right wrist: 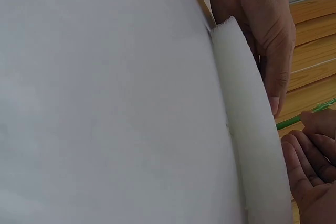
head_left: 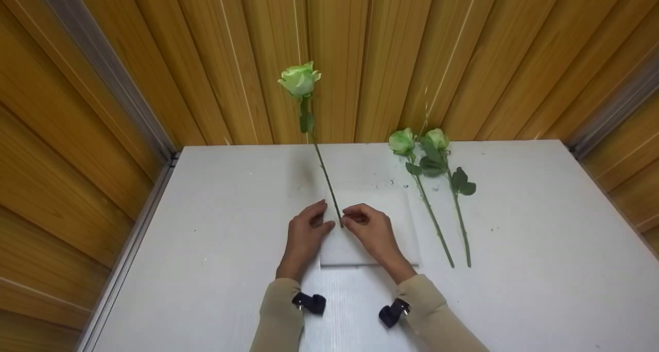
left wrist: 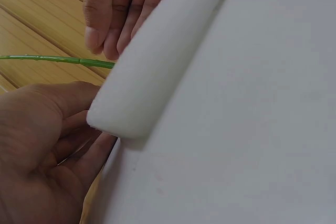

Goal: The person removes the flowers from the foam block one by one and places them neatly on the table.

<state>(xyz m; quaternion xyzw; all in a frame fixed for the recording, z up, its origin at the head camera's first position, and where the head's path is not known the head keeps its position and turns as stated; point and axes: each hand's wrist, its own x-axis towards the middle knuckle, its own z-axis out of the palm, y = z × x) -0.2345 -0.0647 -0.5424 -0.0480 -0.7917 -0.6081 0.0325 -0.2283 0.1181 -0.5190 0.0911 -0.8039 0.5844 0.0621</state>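
Note:
A pale green rose [head_left: 299,80] stands tilted slightly left, its stem [head_left: 329,179] meeting a flat white foam block [head_left: 370,246]. My left hand [head_left: 305,236] is left of the stem's lower end, fingers relaxed and apart from it. On the other side, my right hand [head_left: 373,231] has its thumb and forefinger tips right beside the stem. In the left wrist view the green stem [left wrist: 63,59] runs to the foam block [left wrist: 157,61] between both hands. The right wrist view shows the foam block's edge [right wrist: 252,119], with the right hand's fingers [right wrist: 302,161] loosely bent beside it.
Two more green roses lie on the white table [head_left: 525,228] to the right: a nearer one [head_left: 430,205] and an outer one [head_left: 458,213]. Small dark bits [head_left: 391,183] are scattered behind the block. Wood-patterned panels [head_left: 340,58] close off the back and sides.

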